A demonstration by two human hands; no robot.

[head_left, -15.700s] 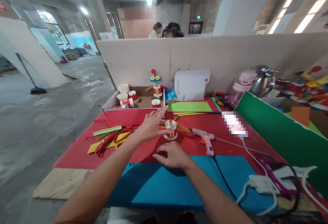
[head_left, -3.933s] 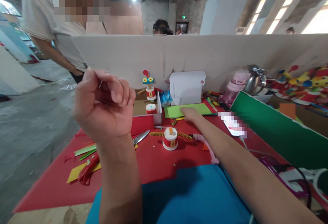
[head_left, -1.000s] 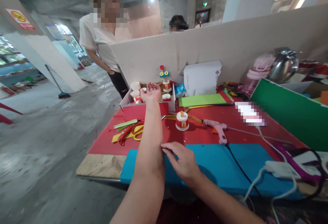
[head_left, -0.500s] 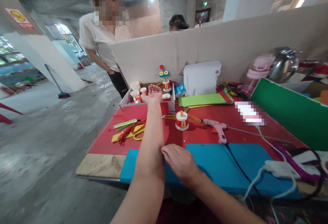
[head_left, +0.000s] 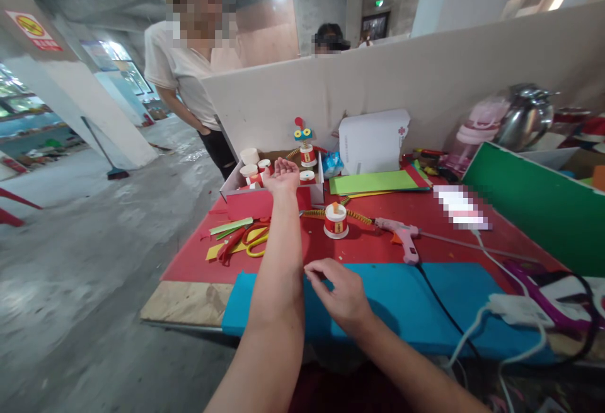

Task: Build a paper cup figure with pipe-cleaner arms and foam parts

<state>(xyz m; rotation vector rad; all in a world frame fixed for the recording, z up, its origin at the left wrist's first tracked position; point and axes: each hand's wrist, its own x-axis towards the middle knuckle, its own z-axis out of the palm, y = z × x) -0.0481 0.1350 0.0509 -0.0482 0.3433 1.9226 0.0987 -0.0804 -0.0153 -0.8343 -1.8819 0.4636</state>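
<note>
My left arm stretches forward over the table. My left hand (head_left: 282,177) is turned palm up with its fingers loosely extended and nothing on it. It hangs before a white cardboard box (head_left: 319,187) of white and red paper cups (head_left: 249,171). My right hand (head_left: 341,293) is beside my left forearm over a blue sheet (head_left: 425,299). Its thumb and index tips meet in a pinch at the forearm's edge; anything between them is too small to make out. Beyond it stands a red and white paper cup (head_left: 336,222) with coiled yellow-black paper arms (head_left: 360,217).
A pink glue gun (head_left: 401,236) with a black cord lies to the right. Yellow-handled scissors (head_left: 256,248) and paper strips (head_left: 231,227) lie to the left. Green sheets (head_left: 373,182) and a white panel stand behind. A green board (head_left: 534,205), power strip and cables occupy the right. A person (head_left: 189,79) stands beyond.
My right hand has drawn slightly right from the left forearm, and a gap now shows between its thumb and index finger. My left hand has barely moved.
</note>
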